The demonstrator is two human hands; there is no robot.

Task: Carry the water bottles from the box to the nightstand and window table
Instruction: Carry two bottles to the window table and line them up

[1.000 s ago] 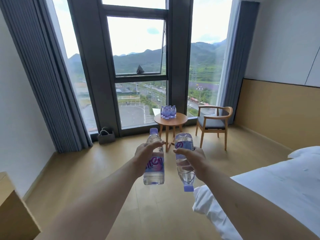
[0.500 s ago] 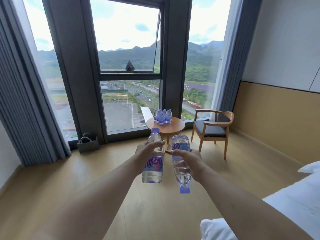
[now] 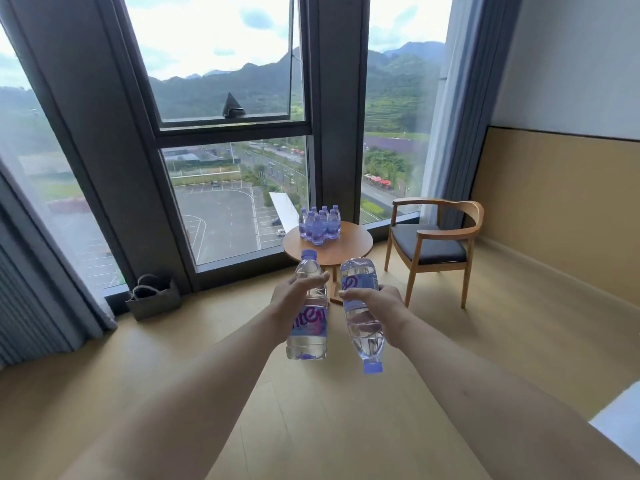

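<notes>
A: Checking head view, containers first. Status?

B: Left hand (image 3: 297, 299) grips upright bottle (image 3: 309, 313), cap up, clear water inside, purple label. Right hand (image 3: 375, 308) grips inverted bottle (image 3: 362, 318), purple cap down, also full.

A: Both clear of any surface?

B: Yes, held in the air side by side above the wood-grain floor (image 3: 311, 427). Bottle cluster (image 3: 319, 224) stands on the round wooden window table (image 3: 346, 249), toward its window-side edge.

A: Surroundings?

B: Wooden armchair (image 3: 434, 247) with dark cushion near the table. Woven handled basket (image 3: 154, 299) sits against the window frame. Pleated curtains flank the glass.
</notes>
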